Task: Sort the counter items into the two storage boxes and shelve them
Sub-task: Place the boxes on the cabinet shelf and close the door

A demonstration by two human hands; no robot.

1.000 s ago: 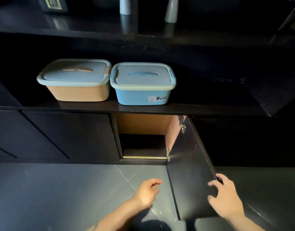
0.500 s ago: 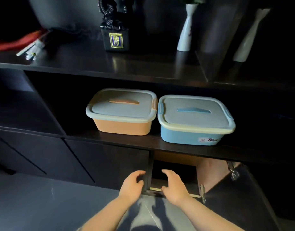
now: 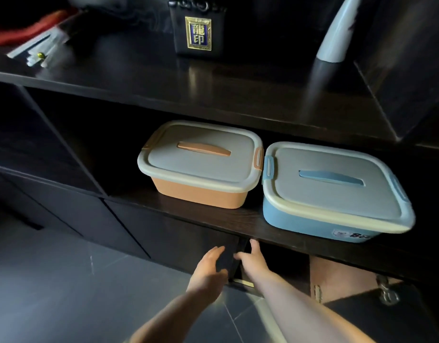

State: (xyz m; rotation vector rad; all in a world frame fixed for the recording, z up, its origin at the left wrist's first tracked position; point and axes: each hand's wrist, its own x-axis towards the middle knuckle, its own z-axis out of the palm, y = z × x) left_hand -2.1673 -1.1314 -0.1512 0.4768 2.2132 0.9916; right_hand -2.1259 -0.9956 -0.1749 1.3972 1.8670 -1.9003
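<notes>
While both lidded boxes sit side by side on the open shelf [image 3: 238, 219], lie close enough that their clasps nearly touch: orange box [image 3: 201, 167] to the left and set back from the shelf's front edge, blue box [image 3: 335, 191] to the right with its front corner reaching almost to that edge. Leaves a wide dark stretch of bare shelf left of the orange box, up to the upright divider. Overhead, hangs the counter [image 3: 213, 82] close above the lids, carrying a dark seal block [image 3: 198, 33] with a gold-framed plaque, a pale vase [image 3: 337, 35] and loose papers [image 3: 37, 53] near its left front edge

Below the shelf, reaches the left hand [image 3: 208, 271] toward the closed cabinet front, fingers [image 3: 217, 251] straight and relaxed, holding nothing. Beside it, stretches the right hand [image 3: 253, 263] at the edge of the open compartment [image 3: 280, 266], fingers extended, gripping nothing; cannot tell whether the tips touch the shelf's underside. To the right, stands the cabinet door [image 3: 362, 308] swung outward over the tiled floor [image 3: 65, 293], hinge showing
</notes>
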